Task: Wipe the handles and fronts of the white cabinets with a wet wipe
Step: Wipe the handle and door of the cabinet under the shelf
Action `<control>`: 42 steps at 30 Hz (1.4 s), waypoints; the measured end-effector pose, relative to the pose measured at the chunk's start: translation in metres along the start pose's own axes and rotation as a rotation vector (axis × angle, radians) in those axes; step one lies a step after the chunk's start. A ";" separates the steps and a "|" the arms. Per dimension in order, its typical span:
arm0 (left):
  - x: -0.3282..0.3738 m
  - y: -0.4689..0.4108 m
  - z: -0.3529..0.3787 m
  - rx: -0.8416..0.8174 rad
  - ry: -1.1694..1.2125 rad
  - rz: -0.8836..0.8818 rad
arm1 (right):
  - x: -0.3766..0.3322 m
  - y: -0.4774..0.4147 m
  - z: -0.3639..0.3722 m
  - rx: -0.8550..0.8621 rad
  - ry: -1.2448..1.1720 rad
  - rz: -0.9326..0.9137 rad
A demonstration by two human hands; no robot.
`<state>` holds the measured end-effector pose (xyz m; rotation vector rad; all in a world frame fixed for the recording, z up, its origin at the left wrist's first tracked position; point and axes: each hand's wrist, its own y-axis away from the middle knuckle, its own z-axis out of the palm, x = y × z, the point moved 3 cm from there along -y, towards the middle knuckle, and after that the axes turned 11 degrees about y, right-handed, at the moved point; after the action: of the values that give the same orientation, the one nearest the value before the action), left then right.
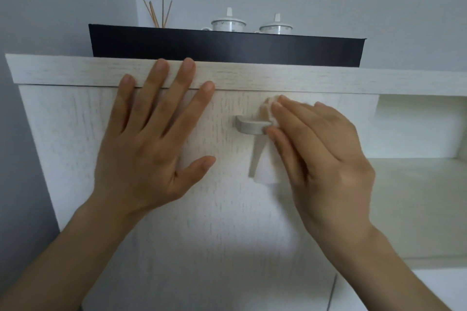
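Left hand (151, 139) spread flat on door (202, 222), empty, fingertips at top edge. Right hand (321, 159), centre-right of frame, fingers pressing wipe (268, 106) against handle (250, 126).

Two bare forearms (no sleeves)

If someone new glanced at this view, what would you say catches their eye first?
Two bare hands fill the white cabinet front: the left hand lies flat and spread near its top edge, while the right hand presses a wet wipe against the metal handle. Above, a black tray carries two lidded cups and some thin sticks.
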<state>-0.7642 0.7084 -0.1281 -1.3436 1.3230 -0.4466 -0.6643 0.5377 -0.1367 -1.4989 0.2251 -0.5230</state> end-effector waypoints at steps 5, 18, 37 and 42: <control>0.001 0.000 -0.001 -0.005 0.001 0.002 | 0.007 -0.004 0.003 0.001 -0.059 -0.065; 0.002 -0.001 -0.002 0.006 0.015 -0.002 | 0.006 -0.014 0.003 0.122 0.009 0.087; 0.000 0.001 -0.002 -0.002 0.016 0.029 | -0.012 -0.008 0.012 0.018 -0.119 -0.191; -0.001 0.001 -0.001 0.006 0.011 0.026 | 0.030 0.003 -0.017 0.039 -0.026 -0.052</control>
<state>-0.7655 0.7088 -0.1282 -1.3190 1.3460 -0.4410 -0.6455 0.5090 -0.1357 -1.4761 0.1547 -0.5464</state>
